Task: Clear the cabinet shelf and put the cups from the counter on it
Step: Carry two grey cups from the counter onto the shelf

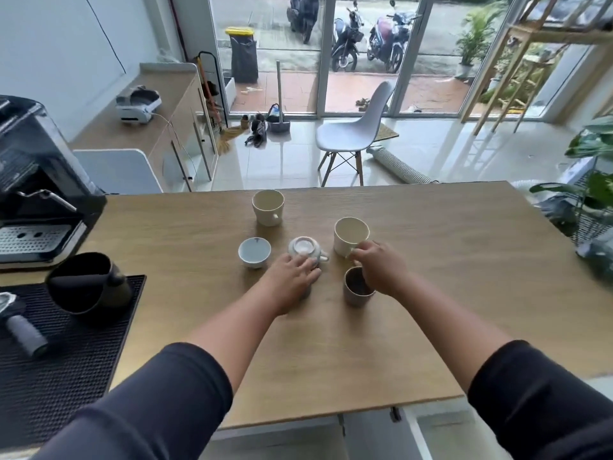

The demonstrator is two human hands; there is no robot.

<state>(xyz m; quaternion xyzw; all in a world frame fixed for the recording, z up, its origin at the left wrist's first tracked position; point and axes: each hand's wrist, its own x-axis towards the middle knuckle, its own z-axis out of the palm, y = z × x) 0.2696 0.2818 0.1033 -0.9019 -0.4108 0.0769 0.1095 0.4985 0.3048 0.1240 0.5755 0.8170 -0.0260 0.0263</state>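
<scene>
Several cups stand on the wooden counter. A cream mug is farthest away. A pale blue cup and a white cup, turned upside down, stand in the middle. My left hand lies palm down over a small grey cup, fingers curled over its top; only a sliver of it shows. Its fingertips reach the white cup's near side. My right hand pinches the handle of a second cream mug. A dark brown cup stands just below that wrist.
An espresso machine stands at the left edge, with a black knock box and a portafilter on a black rubber mat. White cabinet fronts show below the counter's near edge. A plant is at the right.
</scene>
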